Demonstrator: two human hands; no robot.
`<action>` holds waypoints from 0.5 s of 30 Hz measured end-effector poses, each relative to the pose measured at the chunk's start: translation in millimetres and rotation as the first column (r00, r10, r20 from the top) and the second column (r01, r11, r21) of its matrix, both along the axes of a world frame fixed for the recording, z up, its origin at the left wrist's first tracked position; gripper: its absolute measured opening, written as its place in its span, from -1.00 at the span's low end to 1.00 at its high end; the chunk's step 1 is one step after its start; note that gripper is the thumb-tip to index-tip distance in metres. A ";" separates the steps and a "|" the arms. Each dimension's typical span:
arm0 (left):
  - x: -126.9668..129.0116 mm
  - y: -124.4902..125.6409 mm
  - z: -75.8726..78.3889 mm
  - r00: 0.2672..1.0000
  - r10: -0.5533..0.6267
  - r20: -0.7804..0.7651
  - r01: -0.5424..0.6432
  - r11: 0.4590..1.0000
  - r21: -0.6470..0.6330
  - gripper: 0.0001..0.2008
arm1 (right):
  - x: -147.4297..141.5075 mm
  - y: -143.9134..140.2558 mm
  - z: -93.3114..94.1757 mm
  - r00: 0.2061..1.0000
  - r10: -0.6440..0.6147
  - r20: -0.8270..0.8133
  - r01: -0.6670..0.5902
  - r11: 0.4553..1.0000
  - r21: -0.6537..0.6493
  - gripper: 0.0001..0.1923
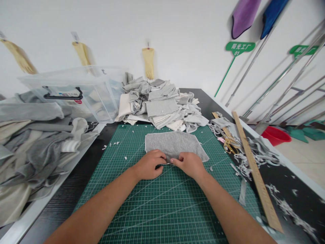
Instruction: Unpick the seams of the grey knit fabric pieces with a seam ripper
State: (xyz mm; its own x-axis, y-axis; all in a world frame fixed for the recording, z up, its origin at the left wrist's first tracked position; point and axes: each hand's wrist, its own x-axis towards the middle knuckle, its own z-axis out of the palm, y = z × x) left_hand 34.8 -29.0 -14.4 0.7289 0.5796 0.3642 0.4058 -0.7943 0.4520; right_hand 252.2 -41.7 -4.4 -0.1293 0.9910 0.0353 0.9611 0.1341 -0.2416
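Observation:
A grey piece of cloth (pixel 172 142) lies flat on the green cutting mat (pixel 152 206), its near edge lifted slightly between my hands. My left hand (pixel 151 165) is closed on that near edge, thumb and fingers curled together. Close beside it, my right hand (pixel 189 163) pinches the same edge, with its thumb pointing toward the left hand. A thin pale strip of the edge shows between the two hands. What lies under the fingertips is hidden.
Behind the mat rises a pile of grey and white cloth (pixel 162 105). A clear plastic bin (pixel 101 105) and more fabric (pixel 43 152) stand at left. Right of the mat lie a wooden ruler (pixel 256 173), gold-handled scissors (pixel 230 146) and fabric scraps (pixel 245 166).

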 end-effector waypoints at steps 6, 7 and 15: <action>-0.2 1.2 -2.1 1.000 -0.005 0.002 0.005 1.000 -0.008 -0.78 | 1.0 1.4 -2.0 1.000 0.003 -0.006 -0.003 1.000 -0.009 -0.45; -0.1 1.2 -2.0 1.000 -0.007 0.002 0.007 1.000 -0.010 -0.78 | 0.7 1.5 -2.2 1.000 0.004 0.000 -0.004 1.000 -0.011 -0.45; 0.8 0.8 -0.8 1.000 -0.004 -0.001 0.004 1.000 -0.018 -0.77 | -3.3 -0.2 -0.4 0.996 0.028 0.085 -0.027 0.999 -0.018 -0.44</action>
